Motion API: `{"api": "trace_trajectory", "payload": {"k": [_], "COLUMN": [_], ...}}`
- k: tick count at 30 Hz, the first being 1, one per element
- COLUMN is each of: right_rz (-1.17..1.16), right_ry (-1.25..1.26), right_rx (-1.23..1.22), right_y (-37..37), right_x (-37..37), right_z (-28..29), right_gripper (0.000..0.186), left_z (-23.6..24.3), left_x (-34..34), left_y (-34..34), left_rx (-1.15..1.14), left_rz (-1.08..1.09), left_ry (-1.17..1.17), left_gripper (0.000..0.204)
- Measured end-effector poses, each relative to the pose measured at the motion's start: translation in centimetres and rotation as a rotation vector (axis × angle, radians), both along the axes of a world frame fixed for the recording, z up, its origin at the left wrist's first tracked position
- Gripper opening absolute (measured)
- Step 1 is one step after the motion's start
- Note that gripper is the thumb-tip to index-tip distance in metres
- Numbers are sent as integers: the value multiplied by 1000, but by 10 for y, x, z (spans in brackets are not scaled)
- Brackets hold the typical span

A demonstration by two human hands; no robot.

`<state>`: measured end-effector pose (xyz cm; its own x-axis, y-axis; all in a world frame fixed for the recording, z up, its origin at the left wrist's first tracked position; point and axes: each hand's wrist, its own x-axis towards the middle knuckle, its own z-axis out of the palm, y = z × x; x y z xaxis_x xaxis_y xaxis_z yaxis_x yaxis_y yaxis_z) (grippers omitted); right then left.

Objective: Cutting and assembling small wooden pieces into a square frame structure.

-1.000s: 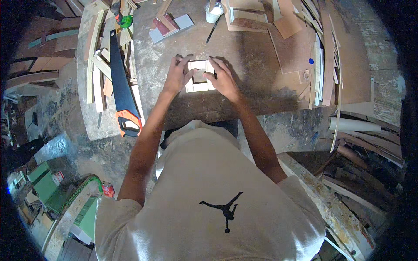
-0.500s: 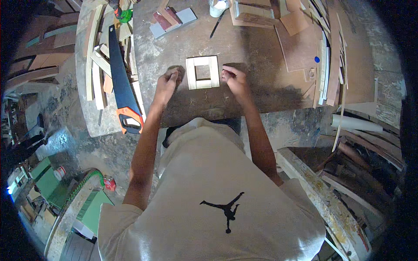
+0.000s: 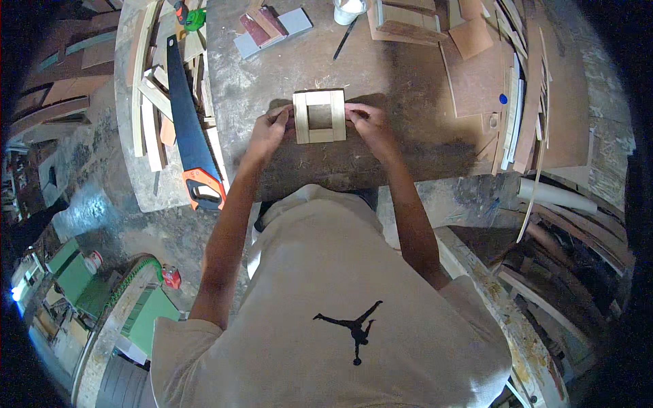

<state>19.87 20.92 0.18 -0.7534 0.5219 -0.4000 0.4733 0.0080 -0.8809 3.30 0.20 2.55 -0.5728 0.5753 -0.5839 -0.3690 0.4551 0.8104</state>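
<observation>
A small square frame of pale wood strips [image 3: 302,121], with a rectangular opening in its middle, is over the workbench in front of me. My left hand [image 3: 269,130] grips its left edge between thumb and fingers. At the right edge, my right hand [image 3: 371,127] pinches the frame the same way. The fingertips behind both edges are partly hidden. Whether the frame rests on the bench or is slightly raised, I cannot tell.
On the left lie a handsaw [image 3: 182,109] with an orange handle and several wood offcuts [image 3: 151,129]. Farther back are a sanding block-like red-brown piece [image 3: 261,30], a white tub [image 3: 349,11] and a dark pencil-like stick [image 3: 345,39]. Thin boards [image 3: 476,78] lie to the right.
Both hands have moved inward from beside the frame and taken hold of its left and right edges. The whole view has shifted slightly.
</observation>
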Motion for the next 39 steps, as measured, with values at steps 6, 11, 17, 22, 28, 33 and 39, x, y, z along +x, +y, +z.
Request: {"api": "trace_trajectory", "payload": {"k": [6, 11, 17, 22, 28, 33, 39], "right_rz": [-18, -8, -209, -145, -452, -451, -439], "right_ry": [-23, -31, 249, 332, 523, 635, 607], "right_rx": [-11, 25, 263, 58, -863, -1018, -1083], "right_y": [-3, 1, -12, -35, -95, -120, -133], "right_x": [0, 2, 7, 25, 21, 18, 14], "right_z": [-4, -6, 19, 52, 58, 71, 88], "right_gripper": [25, 27, 29, 30, 42, 58, 61], "left_z": [-2, -3, -11, 2, 41, 37, 51], "left_x": [4, 4, -3, 42, 85, 92, 101], "left_y": [1, 1, -11, -14, -17, -34, -43], "left_rx": [51, 61, 18, 128, 336, 364, 396], "left_rz": [86, 95, 4, -130, -169, -185, -93], "left_ry": [-98, -102, 261, 187, -428, -487, -603], "left_gripper": [41, 39, 39, 45, 51, 47, 34]}}
